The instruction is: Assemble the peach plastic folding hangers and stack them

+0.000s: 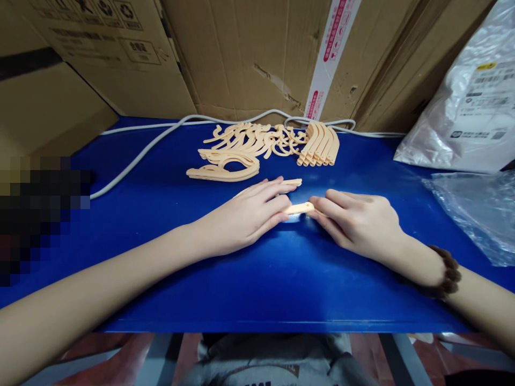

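Note:
My left hand (255, 214) is closed on a cream plastic hanger arm (298, 208), over the middle of the blue table. My right hand (356, 220) pinches at the right end of that arm, near a small hole. My right fingers hide most of what they grip, so I cannot tell if a second part joins there. Another cream strip (293, 183) shows just beyond my left fingers, partly covered by them. Behind it lies a small stack of folded hangers (225, 172). Farther back are a spread of loose hooks (257, 138) and a row of curved hanger arms (322, 145).
The blue table (257, 289) ends in a straight front edge. A white cable (139, 166) runs along the back and left. Cardboard boxes (249, 59) stand behind. A white plastic parcel (466, 107) and a clear plastic bag (478, 209) lie at the right.

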Demonstrator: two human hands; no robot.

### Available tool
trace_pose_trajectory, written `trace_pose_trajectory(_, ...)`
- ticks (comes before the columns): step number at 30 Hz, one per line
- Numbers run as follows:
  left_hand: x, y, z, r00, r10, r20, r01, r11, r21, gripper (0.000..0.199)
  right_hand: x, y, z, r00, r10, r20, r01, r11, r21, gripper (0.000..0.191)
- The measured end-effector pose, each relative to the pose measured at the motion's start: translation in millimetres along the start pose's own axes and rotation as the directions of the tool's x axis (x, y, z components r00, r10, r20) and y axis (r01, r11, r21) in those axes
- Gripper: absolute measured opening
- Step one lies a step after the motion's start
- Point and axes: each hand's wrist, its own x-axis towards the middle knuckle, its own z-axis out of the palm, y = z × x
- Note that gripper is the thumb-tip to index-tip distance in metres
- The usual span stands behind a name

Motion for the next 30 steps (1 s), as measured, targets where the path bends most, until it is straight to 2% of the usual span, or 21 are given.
trace_pose_trajectory(3,0.5,0.3,1.0,1.0,-0.007,-0.012,0.007,1.0,0.007,0.031,3.5,1.1,-1.6,0.989,0.081,0.121,-0.106,0.971,0.214,0.04)
trace_pose_trajectory(6,0.6,1.3,1.9,1.0,-0.012,-0.029,0.012,1.0,0.007,0.03,7.9,2.2,-3.7,0.954,0.136,0.266,-0.249,0.853,0.459,0.042)
trace_pose_trajectory(9,0.5,2.4,1.9,0.999,-0.013,-0.032,0.013,1.0,0.012,0.03,10.4,2.7,-5.4,0.929,0.138,0.342,-0.324,0.748,0.579,0.042)
trace_pose_trajectory(12,0.6,2.9,2.0,0.999,-0.009,-0.035,0.009,1.0,0.013,0.029,10.8,2.2,-6.7,0.913,0.157,0.376,-0.372,0.696,0.614,0.042)
trace_pose_trajectory(17,0.3,3.2,4.5,0.998,-0.029,-0.047,0.029,0.999,0.012,0.03,10.3,0.5,-7.8,0.908,0.201,0.367,-0.406,0.638,0.655,0.036)
trace_pose_trajectory(26,-0.4,4.8,6.2,1.0,-0.005,-0.03,0.006,0.999,0.037,0.033,10.8,-1.1,-8.0,0.915,0.153,0.374,-0.365,0.71,0.602,0.04)
trace_pose_trajectory(30,0.7,5.0,5.8,1.0,-0.005,-0.028,0.006,0.999,0.032,0.034,10.5,-2.4,-8.1,0.913,0.163,0.374,-0.371,0.713,0.595,0.038)
